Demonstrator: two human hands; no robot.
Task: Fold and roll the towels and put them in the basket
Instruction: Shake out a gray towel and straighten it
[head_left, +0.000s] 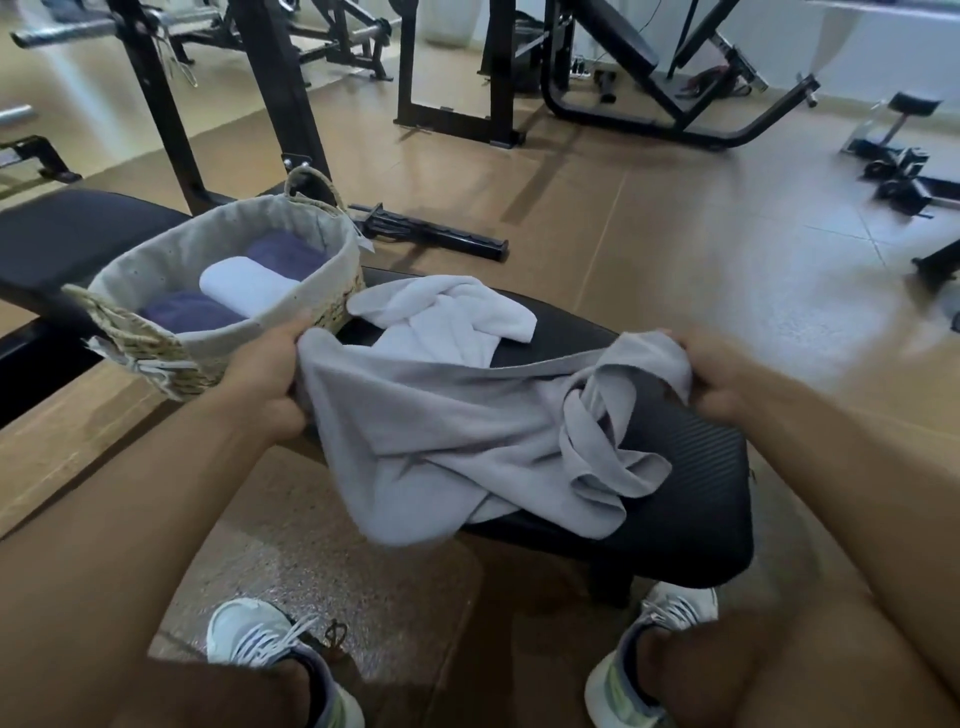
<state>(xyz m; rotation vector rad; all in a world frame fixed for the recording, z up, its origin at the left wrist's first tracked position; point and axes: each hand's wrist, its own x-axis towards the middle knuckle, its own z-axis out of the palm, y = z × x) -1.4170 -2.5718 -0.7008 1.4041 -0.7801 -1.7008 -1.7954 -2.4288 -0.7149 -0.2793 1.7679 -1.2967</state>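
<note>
You hold a crumpled light grey terry towel (447, 415) between your two hands, above the black padded gym bench (691, 499). Your left hand (270, 374) grips one corner of it, with the fingers curled around the cloth just beside the basket. Your right hand (711, 379) grips the opposite edge, and there the cloth is bunched inside the fist. The top edge of the towel runs nearly straight between the two hands. The lower part hangs down, is twisted on the right side, and lies partly on the bench seat and partly over its near edge.

Behind this towel, a second white crumpled towel (447, 317) lies on the bench, not folded, and it touches the basket side.

The round woven straw basket with a grey fabric lining (171, 265) stands on the bench to your left. Inside it there is a white rolled towel (244, 286) between two dark purple rolled towels (283, 254), and they lie close side by side.

Below the bench you see your two light sneakers (249, 634) on the brown floor. Farther back stand black metal gym machines (623, 67).
</note>
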